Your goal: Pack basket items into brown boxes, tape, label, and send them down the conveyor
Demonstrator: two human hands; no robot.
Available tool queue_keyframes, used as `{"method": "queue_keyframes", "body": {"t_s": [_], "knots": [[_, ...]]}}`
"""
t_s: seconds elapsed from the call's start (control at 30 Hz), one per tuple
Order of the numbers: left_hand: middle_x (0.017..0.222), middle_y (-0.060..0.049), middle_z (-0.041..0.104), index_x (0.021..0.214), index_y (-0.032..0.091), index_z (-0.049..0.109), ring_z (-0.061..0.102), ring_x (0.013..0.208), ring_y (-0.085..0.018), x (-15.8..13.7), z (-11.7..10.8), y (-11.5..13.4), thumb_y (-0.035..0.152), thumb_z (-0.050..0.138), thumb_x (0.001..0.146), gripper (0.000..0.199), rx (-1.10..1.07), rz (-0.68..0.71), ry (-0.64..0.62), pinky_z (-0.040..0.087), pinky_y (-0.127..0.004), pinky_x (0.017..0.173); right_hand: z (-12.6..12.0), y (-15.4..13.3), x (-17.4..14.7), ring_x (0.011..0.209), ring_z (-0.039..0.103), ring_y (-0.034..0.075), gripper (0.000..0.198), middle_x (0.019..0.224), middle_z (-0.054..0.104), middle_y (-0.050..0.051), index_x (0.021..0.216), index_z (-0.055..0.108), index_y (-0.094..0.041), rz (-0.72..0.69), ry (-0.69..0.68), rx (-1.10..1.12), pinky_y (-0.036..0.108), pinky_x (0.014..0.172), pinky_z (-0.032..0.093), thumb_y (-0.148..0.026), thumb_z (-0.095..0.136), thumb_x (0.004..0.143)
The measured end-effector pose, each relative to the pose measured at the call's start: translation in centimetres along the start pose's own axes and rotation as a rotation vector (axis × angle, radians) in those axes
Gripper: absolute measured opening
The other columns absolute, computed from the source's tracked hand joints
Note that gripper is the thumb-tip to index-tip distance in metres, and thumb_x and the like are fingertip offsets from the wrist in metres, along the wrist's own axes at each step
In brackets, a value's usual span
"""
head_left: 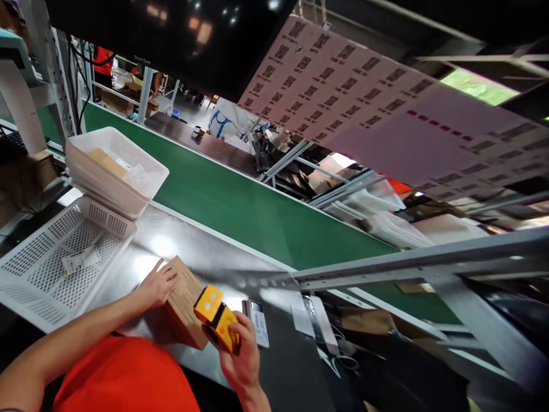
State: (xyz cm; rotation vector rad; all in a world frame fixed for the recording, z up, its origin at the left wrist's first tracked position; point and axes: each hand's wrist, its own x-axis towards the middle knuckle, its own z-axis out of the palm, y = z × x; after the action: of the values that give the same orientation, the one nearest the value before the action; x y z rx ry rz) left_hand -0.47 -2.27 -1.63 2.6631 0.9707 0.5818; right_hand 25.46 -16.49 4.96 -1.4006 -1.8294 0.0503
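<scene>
A brown cardboard box with printed lines on its face stands on the metal bench in front of me. My left hand grips its left edge, fingers laid over the top corner. In my right hand is a boxy yellow and black handheld device, held close against the box's right side. Its exact kind I cannot make out, and the palm hides its lower part. Just right of that hand, a small white and grey device lies on the dark mat.
White perforated baskets stand at the left; an upper one holds a brown packet. A green conveyor belt runs behind the bench. A metal rail crosses at right, near cables. Overhead hang a monitor and a code sheet.
</scene>
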Motion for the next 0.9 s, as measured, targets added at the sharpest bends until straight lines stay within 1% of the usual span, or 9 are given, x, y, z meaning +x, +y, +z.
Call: {"method": "queue_keyframes", "body": {"t_s": [0.13, 0.27, 0.33, 0.4, 0.43, 0.5, 0.57, 0.7, 0.9], "knots": [[0.155, -0.015, 0.060, 0.141, 0.013, 0.065, 0.047, 0.150, -0.032, -0.7, -0.1, -0.6, 0.027, 0.048, 0.106, 0.041, -0.043, -0.006, -0.006, 0.033, -0.055, 0.127, 1.3, 0.7, 0.9, 0.103, 0.069, 0.024, 0.038, 0.120, 0.060, 0.009, 0.114, 0.052, -0.025, -0.064, -0.031, -0.045, 0.035, 0.078, 0.061, -0.010, 0.058, 0.080], [0.148, -0.015, 0.066, 0.131, 0.016, 0.072, 0.051, 0.148, -0.033, -0.7, -0.8, 1.1, 0.022, 0.050, 0.101, 0.038, -0.304, -0.149, 0.037, 0.023, -0.063, 0.131, 2.8, 1.9, 0.3, 0.102, 0.069, 0.024, 0.039, 0.121, 0.059, 0.010, 0.112, 0.049, -0.025, -0.033, -0.086, -0.077, 0.035, 0.076, 0.061, -0.009, 0.054, 0.077], [0.139, -0.015, 0.072, 0.123, 0.017, 0.075, 0.061, 0.138, -0.031, -0.3, -1.3, 2.7, 0.025, 0.049, 0.100, 0.035, -0.563, -0.386, 0.127, 0.035, -0.057, 0.126, 3.0, 2.4, -0.1, 0.102, 0.070, 0.024, 0.040, 0.122, 0.059, 0.011, 0.113, 0.048, -0.024, -0.032, -0.100, -0.070, 0.035, 0.077, 0.061, -0.009, 0.054, 0.077], [0.121, -0.018, 0.078, 0.113, 0.015, 0.077, 0.074, 0.114, -0.030, 0.2, -1.7, 4.4, 0.040, 0.048, 0.102, 0.039, -0.944, -0.745, 0.149, 0.056, -0.049, 0.105, 2.8, 2.6, -0.3, 0.101, 0.070, 0.024, 0.039, 0.122, 0.059, 0.011, 0.114, 0.048, -0.024, -0.046, -0.116, -0.061, 0.036, 0.077, 0.062, -0.010, 0.053, 0.078], [0.110, -0.018, 0.079, 0.107, 0.013, 0.076, 0.076, 0.099, -0.028, 0.5, -1.9, 5.1, 0.049, 0.048, 0.102, 0.046, -1.167, -0.928, 0.123, 0.061, -0.044, 0.091, 2.7, 2.7, -0.3, 0.101, 0.070, 0.025, 0.039, 0.122, 0.059, 0.011, 0.114, 0.048, -0.024, -0.050, -0.127, -0.059, 0.036, 0.076, 0.062, -0.010, 0.054, 0.078], [0.093, -0.014, 0.078, 0.099, 0.012, 0.074, 0.074, 0.077, -0.022, 1.4, -2.2, 6.2, 0.063, 0.054, 0.096, 0.054, -1.569, -1.169, 0.043, 0.060, -0.036, 0.071, 2.4, 2.6, -0.2, 0.102, 0.070, 0.026, 0.039, 0.125, 0.059, 0.012, 0.116, 0.049, -0.024, -0.057, -0.158, -0.061, 0.038, 0.076, 0.063, -0.011, 0.056, 0.080], [0.086, -0.009, 0.075, 0.095, 0.013, 0.073, 0.068, 0.070, -0.017, 2.3, -2.7, 6.6, 0.064, 0.066, 0.088, 0.052, -1.755, -1.226, -0.002, 0.054, -0.029, 0.062, 2.1, 2.5, 0.1, 0.107, 0.070, 0.027, 0.044, 0.129, 0.058, 0.013, 0.127, 0.050, -0.024, -0.069, -0.209, -0.054, 0.039, 0.078, 0.064, -0.014, 0.058, 0.084], [0.077, -0.005, 0.071, 0.087, 0.015, 0.075, 0.063, 0.064, -0.016, 3.9, -3.7, 6.3, 0.050, 0.080, 0.078, 0.037, -1.701, -1.254, -0.104, 0.045, -0.026, 0.054, 1.2, 2.2, 0.8, 0.118, 0.069, 0.028, 0.053, 0.139, 0.056, 0.014, 0.147, 0.049, -0.028, -0.074, -0.347, -0.023, 0.039, 0.087, 0.065, -0.019, 0.057, 0.095], [0.077, -0.005, 0.073, 0.081, 0.016, 0.075, 0.066, 0.069, -0.018, 4.9, -4.0, 6.2, 0.039, 0.068, 0.086, 0.025, -1.519, -1.284, -0.096, 0.049, -0.027, 0.061, -0.4, 2.3, 2.5, 0.131, 0.065, 0.029, 0.058, 0.148, 0.055, 0.012, 0.156, 0.047, -0.037, -0.097, -0.534, 0.034, 0.037, 0.099, 0.063, -0.029, 0.060, 0.101]]}}
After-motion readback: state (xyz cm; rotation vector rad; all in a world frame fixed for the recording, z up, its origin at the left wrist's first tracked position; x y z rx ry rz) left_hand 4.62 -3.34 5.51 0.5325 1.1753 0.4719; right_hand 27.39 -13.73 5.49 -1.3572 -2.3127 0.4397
